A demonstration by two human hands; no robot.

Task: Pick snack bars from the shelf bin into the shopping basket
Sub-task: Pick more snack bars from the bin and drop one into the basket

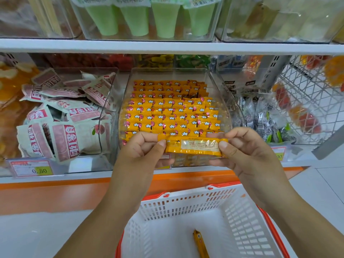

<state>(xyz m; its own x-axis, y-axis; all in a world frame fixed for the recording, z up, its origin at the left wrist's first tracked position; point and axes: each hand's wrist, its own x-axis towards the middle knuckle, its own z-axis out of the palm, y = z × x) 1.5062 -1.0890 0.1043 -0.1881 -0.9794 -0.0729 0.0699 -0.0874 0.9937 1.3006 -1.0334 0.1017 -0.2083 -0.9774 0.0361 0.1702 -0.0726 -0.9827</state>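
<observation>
Between the shelf bin (223,94) and the shopping basket (186,199), a single snack bar (195,147) is held level, its long axis running left to right, just near of the bin's clear front wall. The left hand (143,148) pinches the bar's left end between thumb and curled fingers; the right hand (240,151) pinches the right end likewise. The basket stands nearer and lower, with one orange bar (200,243) lying on its floor.

Step in hand, as judged: carrying the bar to the basket. Two hands are probably more than a light wrapper needs. One hand should suffice for the carry, freeing the other for the bin. The bar is best lowered inside the basket walls before release (a drop from shelf height could bounce it off the rim). Gripping by the crimped end should spare the contents from crushing.

Writing: the bar shows its back, a pale panel of fine print too small to read. Bars in the bin show repeated red and white motifs, with no legible brand. A price tag (31,169) at near left reads "0.50"; another tag (279,154) at right shows only "90". Red-and-white packets (63,116) in the left bin bear large Chinese characters, turned sideways and not securely legible.
</observation>
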